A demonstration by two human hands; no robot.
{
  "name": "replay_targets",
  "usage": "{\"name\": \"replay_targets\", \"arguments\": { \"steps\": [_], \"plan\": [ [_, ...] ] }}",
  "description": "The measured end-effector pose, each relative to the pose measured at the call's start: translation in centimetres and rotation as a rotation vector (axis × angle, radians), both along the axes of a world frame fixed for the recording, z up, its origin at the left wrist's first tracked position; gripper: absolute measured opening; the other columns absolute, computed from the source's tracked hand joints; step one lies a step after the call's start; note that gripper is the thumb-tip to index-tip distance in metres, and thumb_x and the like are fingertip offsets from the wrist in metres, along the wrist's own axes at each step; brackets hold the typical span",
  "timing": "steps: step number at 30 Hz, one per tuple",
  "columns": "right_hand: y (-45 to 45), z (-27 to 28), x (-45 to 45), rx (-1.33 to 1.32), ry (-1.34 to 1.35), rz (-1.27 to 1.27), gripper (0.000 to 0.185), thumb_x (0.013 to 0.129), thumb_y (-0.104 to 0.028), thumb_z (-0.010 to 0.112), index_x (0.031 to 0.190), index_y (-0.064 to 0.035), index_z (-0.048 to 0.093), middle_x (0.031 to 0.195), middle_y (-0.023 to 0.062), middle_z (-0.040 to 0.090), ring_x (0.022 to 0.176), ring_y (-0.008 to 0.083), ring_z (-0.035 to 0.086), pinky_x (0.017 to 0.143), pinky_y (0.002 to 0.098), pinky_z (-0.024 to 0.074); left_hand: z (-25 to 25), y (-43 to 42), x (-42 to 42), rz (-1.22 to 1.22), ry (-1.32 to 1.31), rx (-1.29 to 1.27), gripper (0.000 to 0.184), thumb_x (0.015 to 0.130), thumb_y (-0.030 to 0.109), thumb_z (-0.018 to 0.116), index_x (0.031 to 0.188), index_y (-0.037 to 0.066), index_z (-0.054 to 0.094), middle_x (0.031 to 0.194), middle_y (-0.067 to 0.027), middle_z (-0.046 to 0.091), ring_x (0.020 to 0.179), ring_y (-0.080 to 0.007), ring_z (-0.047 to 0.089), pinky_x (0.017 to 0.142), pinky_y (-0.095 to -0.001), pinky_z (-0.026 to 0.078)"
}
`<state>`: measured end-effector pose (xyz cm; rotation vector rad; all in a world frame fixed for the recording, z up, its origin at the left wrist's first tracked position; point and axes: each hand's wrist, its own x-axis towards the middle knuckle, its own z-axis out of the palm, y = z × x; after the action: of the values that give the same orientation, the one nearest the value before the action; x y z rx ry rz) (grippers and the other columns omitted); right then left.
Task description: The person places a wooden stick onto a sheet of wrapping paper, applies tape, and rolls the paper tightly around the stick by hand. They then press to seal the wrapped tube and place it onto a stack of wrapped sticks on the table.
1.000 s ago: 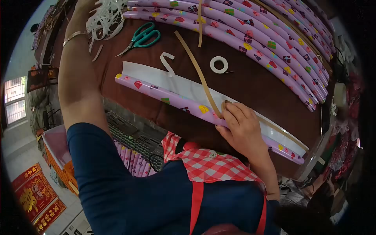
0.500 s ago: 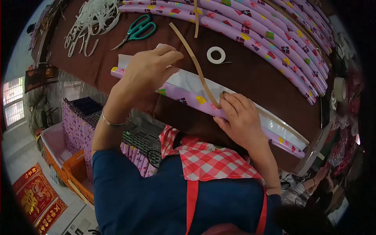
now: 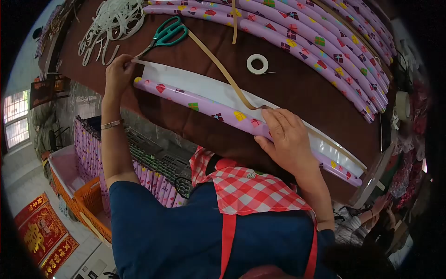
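Note:
A lilac wrapping paper roll with gift-box prints lies slantwise before me, its white loose edge unrolled along the far side. At the far-left corner of that edge, my left hand pinches the paper. My right hand wraps over the roll right of its middle, thumb on the near side. Under its fingertips runs a tan strip, whose free end rises toward the scissors; tan also shows along the paper's right edge. Teal-handled scissors lie just beyond the left hand, blades partly hidden.
A white tape roll sits on the brown tabletop. Several finished lilac rolls line the far side. White ribbon strips are heaped at far left. An orange basket stands below left, near more upright rolls.
My left hand has moved left from over the paper to its far-left corner, and the white edge lies more spread out. The tan strip's free end has swung left. My right hand stays put.

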<state>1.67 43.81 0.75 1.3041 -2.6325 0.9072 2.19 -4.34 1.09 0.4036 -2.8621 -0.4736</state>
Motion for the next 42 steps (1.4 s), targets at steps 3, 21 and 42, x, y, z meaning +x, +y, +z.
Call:
{"name": "replay_targets", "arguments": {
  "steps": [3, 21, 42],
  "plan": [
    [0.1, 0.3, -0.1, 0.016, -0.027, 0.026, 0.062, 0.074, -0.021, 0.081, 0.127, 0.0014, 0.057, 0.119, 0.018, 0.064, 0.112, 0.0352, 0.06, 0.094, 0.0463, 0.0491, -1.2, -2.6, 0.2, 0.106, 0.062, -0.045, 0.019, 0.088, 0.018, 0.068, 0.099, 0.003, 0.07, 0.09, -0.0152, 0.07, 0.083, -0.0289, 0.069, 0.076, -0.0374, 0.053],
    [0.0, 0.2, 0.0, 0.026, -0.014, 0.013, 0.065, 0.071, -0.019, 0.083, 0.127, -0.0042, 0.054, 0.119, 0.0142, 0.063, 0.111, 0.0332, 0.059, 0.094, 0.045, 0.0481, -0.8, -11.6, -3.0, 0.457, -0.022, -0.266, 0.029, 0.09, 0.032, 0.062, 0.108, 0.012, 0.073, 0.099, -0.0119, 0.074, 0.097, -0.03, 0.07, 0.086, -0.0401, 0.053],
    [-0.2, 0.9, 0.0, 0.054, -0.046, -0.001, 0.056, 0.07, -0.019, 0.082, 0.118, -0.0022, 0.058, 0.117, 0.0148, 0.063, 0.111, 0.0323, 0.059, 0.094, 0.0447, 0.0486, 6.3, 9.6, -10.2, -0.796, 0.073, 0.007, 0.042, 0.082, 0.034, 0.077, 0.116, 0.011, 0.069, 0.125, -0.0157, 0.063, 0.122, -0.0351, 0.055, 0.098, -0.0437, 0.047]
  ]
}}
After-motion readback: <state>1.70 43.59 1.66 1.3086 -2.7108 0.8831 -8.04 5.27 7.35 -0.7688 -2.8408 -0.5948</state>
